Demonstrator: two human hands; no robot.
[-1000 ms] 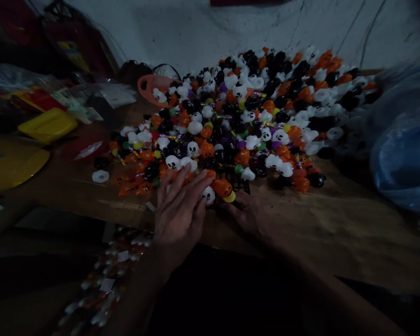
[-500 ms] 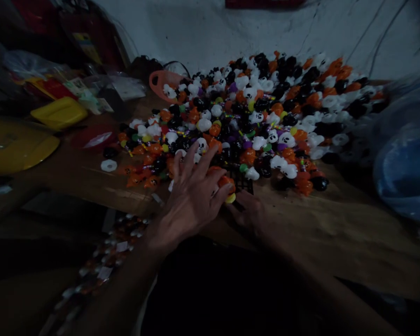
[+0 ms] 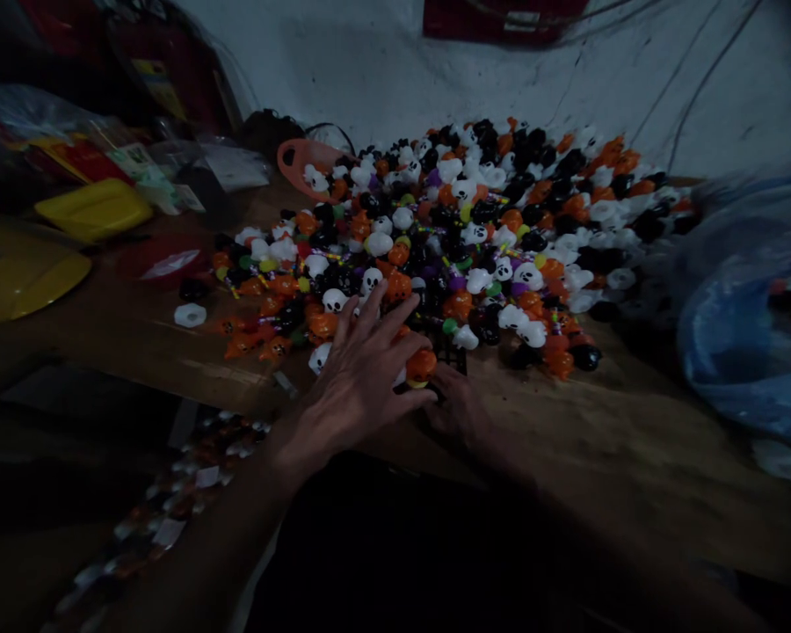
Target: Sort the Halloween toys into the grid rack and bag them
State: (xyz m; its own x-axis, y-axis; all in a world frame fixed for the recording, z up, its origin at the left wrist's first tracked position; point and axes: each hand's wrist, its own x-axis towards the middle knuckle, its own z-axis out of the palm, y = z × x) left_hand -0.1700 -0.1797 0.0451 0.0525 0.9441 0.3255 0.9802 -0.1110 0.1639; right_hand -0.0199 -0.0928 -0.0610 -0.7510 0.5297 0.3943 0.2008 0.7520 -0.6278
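- Two bare hands at front of heap. Left hand (image 3: 369, 369): fingers spread wide, palm down over small figures, thumb beside an orange figure (image 3: 421, 365); no closed grip seen.
- Right hand (image 3: 458, 404): fingers bent, just beside same orange figure; too dark to tell whether it holds anything.
- Orange figure sits between the hands, yellow part at its lower edge. White ghost figure (image 3: 318, 356) beside left hand.
- Progress: large mixed heap (image 3: 478, 281) lies on the surface (image 3: 606, 440), beaded strands among it. Second batch (image 3: 204, 448) lower left, white slips (image 3: 168, 532) on it. Finished vs. unfinished share: cannot tell.
- Black grid (image 3: 453, 356) near right hand, mostly covered.
- Around: orange basket (image 3: 293, 171) behind, red dish (image 3: 164, 259) and yellow container (image 3: 96, 211) left, blue tub (image 3: 725, 352) right.
- In the way: heap crowds space ahead of fingers; left hand hides pieces beneath; dim light.
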